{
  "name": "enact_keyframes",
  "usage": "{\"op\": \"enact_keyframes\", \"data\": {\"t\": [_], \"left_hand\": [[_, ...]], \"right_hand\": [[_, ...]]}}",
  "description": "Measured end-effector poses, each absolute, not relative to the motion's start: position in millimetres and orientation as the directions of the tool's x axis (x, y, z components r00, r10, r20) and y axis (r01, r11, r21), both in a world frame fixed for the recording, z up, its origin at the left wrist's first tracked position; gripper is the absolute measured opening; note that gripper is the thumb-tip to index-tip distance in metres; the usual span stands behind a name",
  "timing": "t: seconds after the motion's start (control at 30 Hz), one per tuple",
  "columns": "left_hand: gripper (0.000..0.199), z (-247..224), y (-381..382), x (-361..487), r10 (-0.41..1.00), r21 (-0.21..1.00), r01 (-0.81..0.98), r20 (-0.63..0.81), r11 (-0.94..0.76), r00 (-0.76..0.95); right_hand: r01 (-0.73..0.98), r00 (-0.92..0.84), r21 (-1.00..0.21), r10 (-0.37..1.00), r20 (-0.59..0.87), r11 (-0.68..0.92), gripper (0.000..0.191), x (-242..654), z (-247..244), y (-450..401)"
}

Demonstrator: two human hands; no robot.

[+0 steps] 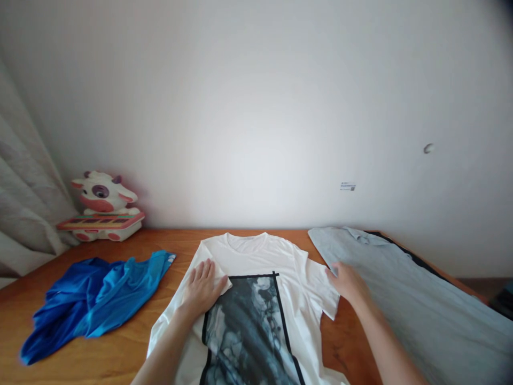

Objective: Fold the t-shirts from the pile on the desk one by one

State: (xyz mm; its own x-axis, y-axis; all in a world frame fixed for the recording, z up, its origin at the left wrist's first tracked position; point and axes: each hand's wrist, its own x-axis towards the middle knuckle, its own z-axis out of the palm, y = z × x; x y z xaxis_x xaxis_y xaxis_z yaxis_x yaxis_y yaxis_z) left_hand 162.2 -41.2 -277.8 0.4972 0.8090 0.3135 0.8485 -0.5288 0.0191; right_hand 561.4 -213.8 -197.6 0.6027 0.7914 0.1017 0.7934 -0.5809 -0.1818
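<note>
A white T-shirt [248, 259] with a dark grey, black-edged print [246, 326] lies face up on the wooden table, its neckline toward the wall. My left hand [204, 286] rests flat on it with fingers stretched out, over the left-side sleeve, which is folded inward onto the chest. At the other side, my right hand [348, 280] is closed at the outer edge of the right-side sleeve [320, 283], pinching the cloth there. That sleeve points outward. The lower part of the shirt runs out of view.
Crumpled blue clothing [104, 299] lies on the table [132, 358] at the left. A toy cow with a keyboard [104, 208] stands by the wall and a pale curtain [28, 176]. Grey cloth [401, 289] covers the right side.
</note>
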Motion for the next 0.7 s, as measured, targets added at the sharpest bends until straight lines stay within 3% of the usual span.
{"op": "enact_keyframes", "data": {"t": [0.17,0.43,0.6,0.7], "left_hand": [[0.046,-276,-41,148,0.811,0.004,0.838,0.254,-0.546,0.527],[0.060,-247,-54,185,0.904,0.053,0.914,0.182,-0.403,0.388],[0.057,-218,-78,279,0.713,0.100,0.708,0.181,-0.699,0.678],[0.054,-218,-93,335,0.615,0.145,0.598,0.155,-0.788,0.773]], "right_hand": [[0.741,0.670,-0.152,0.705,0.232,-0.654,0.049,562,-239,-224],[0.749,0.655,-0.166,0.682,0.325,-0.641,0.032,559,-252,-223],[0.754,0.650,-0.166,0.685,0.331,-0.635,0.045,555,-251,-222],[0.774,0.631,-0.184,0.714,0.302,-0.606,0.046,555,-251,-220]]}}
